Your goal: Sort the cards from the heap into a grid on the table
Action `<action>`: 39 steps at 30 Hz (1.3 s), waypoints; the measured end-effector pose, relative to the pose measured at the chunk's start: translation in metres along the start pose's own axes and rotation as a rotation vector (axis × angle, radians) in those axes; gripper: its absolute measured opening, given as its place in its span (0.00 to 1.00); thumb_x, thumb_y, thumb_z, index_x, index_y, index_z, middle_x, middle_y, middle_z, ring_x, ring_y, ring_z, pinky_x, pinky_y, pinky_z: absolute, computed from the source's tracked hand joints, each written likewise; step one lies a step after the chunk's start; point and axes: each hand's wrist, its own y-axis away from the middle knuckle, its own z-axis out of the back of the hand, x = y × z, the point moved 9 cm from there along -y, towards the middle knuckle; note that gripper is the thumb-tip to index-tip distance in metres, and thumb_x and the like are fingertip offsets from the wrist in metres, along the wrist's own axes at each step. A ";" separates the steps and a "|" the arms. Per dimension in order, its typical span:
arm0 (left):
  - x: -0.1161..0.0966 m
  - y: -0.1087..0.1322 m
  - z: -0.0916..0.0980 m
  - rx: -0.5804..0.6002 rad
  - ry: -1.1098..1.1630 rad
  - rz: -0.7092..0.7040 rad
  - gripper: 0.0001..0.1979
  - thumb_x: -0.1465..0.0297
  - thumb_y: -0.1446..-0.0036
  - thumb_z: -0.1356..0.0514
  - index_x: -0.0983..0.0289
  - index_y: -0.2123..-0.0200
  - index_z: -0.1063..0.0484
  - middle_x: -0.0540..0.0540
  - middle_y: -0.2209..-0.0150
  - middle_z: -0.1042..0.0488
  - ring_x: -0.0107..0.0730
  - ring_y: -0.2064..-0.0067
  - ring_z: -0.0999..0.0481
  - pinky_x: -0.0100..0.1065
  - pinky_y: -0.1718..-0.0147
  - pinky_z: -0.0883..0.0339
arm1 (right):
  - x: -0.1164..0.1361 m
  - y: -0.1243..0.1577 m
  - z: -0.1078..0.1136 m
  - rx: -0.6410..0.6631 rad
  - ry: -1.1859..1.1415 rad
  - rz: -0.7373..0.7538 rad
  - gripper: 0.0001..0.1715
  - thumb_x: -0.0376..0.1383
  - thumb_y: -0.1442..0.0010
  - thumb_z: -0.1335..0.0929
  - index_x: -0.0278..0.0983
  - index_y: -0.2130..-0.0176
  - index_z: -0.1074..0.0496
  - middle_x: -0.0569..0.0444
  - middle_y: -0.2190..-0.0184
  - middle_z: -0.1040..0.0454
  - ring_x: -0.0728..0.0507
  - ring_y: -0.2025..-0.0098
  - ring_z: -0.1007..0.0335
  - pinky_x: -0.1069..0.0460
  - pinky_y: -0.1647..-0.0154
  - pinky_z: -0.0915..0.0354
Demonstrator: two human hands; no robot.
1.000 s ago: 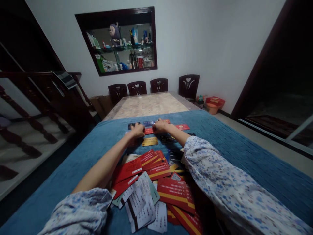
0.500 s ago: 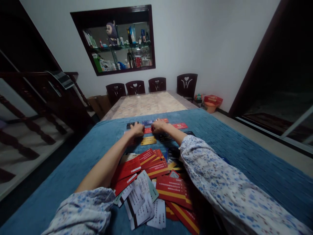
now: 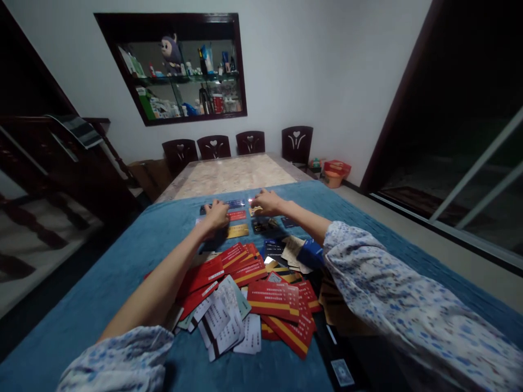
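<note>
Rows of cards lie on the blue cloth beyond a loose pile. My left hand (image 3: 216, 214) rests at the left of these rows, fingers bent down beside a red card (image 3: 237, 215) and above a gold card (image 3: 237, 231); what its fingertips touch is hidden. My right hand (image 3: 265, 203) is over the right side of the back row, its fingers curled at a yellowish card (image 3: 256, 210). A black card (image 3: 265, 225) lies just below it. Nearer to me, red cards with yellow stripes (image 3: 273, 298) and white cards (image 3: 229, 321) overlap in a heap.
Blue and cream cards (image 3: 300, 253) lie by my right sleeve, with a dark object (image 3: 343, 348) below them. Past the blue cloth (image 3: 131, 256) is the bare tabletop (image 3: 241, 173), with dark chairs (image 3: 297, 144) behind. A wooden railing (image 3: 53, 163) stands left.
The view has turned slightly right. My right hand has lifted a little and its fingers have shifted beside the back row. My left hand stays near the left cards, with its fingers slightly raised.
</note>
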 end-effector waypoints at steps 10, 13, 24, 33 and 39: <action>-0.055 0.032 0.037 -0.143 0.182 -0.119 0.17 0.76 0.46 0.44 0.61 0.55 0.22 0.61 0.46 0.27 0.54 0.40 0.40 0.53 0.50 0.45 | -0.017 0.067 0.018 -0.103 -0.015 -0.019 0.11 0.33 0.39 0.34 0.38 0.61 0.21 0.47 0.57 0.22 0.37 0.52 0.38 0.49 0.62 0.49; -0.076 0.041 0.042 -0.171 0.236 -0.164 0.16 0.75 0.44 0.43 0.60 0.54 0.22 0.60 0.46 0.26 0.54 0.40 0.40 0.54 0.49 0.45 | -0.026 0.085 0.016 -0.115 -0.022 -0.025 0.10 0.32 0.40 0.34 0.37 0.62 0.21 0.47 0.58 0.21 0.38 0.52 0.38 0.49 0.64 0.51; -0.154 0.076 0.043 -0.124 0.319 -0.370 0.16 0.76 0.43 0.42 0.59 0.53 0.23 0.59 0.47 0.27 0.53 0.39 0.41 0.56 0.46 0.46 | -0.061 0.152 -0.005 -0.149 -0.052 -0.087 0.09 0.34 0.38 0.34 0.37 0.63 0.22 0.46 0.60 0.22 0.39 0.52 0.38 0.50 0.63 0.50; -0.207 0.098 0.052 -0.097 0.336 -0.515 0.15 0.71 0.41 0.42 0.60 0.52 0.24 0.60 0.46 0.27 0.52 0.39 0.42 0.58 0.46 0.48 | -0.073 0.190 -0.025 -0.219 -0.122 -0.090 0.10 0.35 0.38 0.34 0.38 0.63 0.22 0.47 0.63 0.23 0.39 0.54 0.38 0.49 0.60 0.47; -0.252 0.124 0.053 -0.044 0.341 -0.710 0.19 0.60 0.42 0.38 0.59 0.49 0.26 0.60 0.46 0.28 0.53 0.40 0.41 0.57 0.45 0.48 | -0.081 0.199 -0.039 -0.242 -0.176 -0.115 0.11 0.37 0.37 0.34 0.38 0.61 0.22 0.48 0.63 0.24 0.40 0.55 0.39 0.48 0.57 0.46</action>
